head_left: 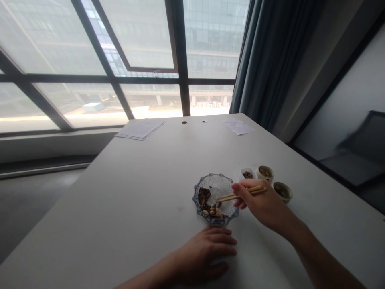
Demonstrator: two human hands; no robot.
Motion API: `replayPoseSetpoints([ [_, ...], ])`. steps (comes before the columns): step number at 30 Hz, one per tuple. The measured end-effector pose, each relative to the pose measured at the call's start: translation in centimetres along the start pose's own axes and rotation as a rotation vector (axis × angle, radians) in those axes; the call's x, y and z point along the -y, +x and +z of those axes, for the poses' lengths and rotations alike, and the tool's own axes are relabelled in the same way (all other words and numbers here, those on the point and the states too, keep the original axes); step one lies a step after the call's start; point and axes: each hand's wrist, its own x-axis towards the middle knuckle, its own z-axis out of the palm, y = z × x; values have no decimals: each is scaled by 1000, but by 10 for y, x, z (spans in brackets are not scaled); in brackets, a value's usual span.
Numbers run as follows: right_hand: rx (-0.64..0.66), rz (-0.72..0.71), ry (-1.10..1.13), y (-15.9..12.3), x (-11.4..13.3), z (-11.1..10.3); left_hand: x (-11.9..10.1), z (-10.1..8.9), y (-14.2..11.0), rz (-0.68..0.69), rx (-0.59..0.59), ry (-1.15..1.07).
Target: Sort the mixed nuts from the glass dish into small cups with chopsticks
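My right hand [261, 202] is shut on a pair of wooden chopsticks [237, 195], and their tips reach over a scalloped glass dish [197, 200]. At one side of that dish lies a heap of peanuts and dark food pieces [209, 206]. Nothing shows between the chopstick tips. My left hand [207, 251] rests flat on the white table [120, 200], just in front of the dish and holding nothing. Beyond my right hand stand a small white bowl [248, 174] with dark food and two small ceramic bowls [265, 173] [282, 192] with food inside.
Loose papers [140, 129] and another sheet [239, 127] lie at the table's far end, which stops against a large window [150, 52]. A dark curtain [267, 60] hangs at the right, and the table's left edge drops to the floor.
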Motion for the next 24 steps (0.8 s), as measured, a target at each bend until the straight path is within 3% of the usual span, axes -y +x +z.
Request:
replayPoseSetpoints([
  [2,12,-15,39,-6,2,-6,1,1,0,-3,-7,-4],
  [6,217,-114,-27,-17,7,-14,1,2,0,-4,-11,0],
  [8,261,-188,-90,-16,7,-12,1,1,0,0,-11,1],
  [14,112,-217,-130,-9,-4,-24,1,1,0,10,-13,4],
  [20,233,-200,-149,-1,-8,-30,0,0,0,-5,-6,7],
  [24,172,-255,-171,5,-12,-24,0,0,-1,-8,-5,10],
])
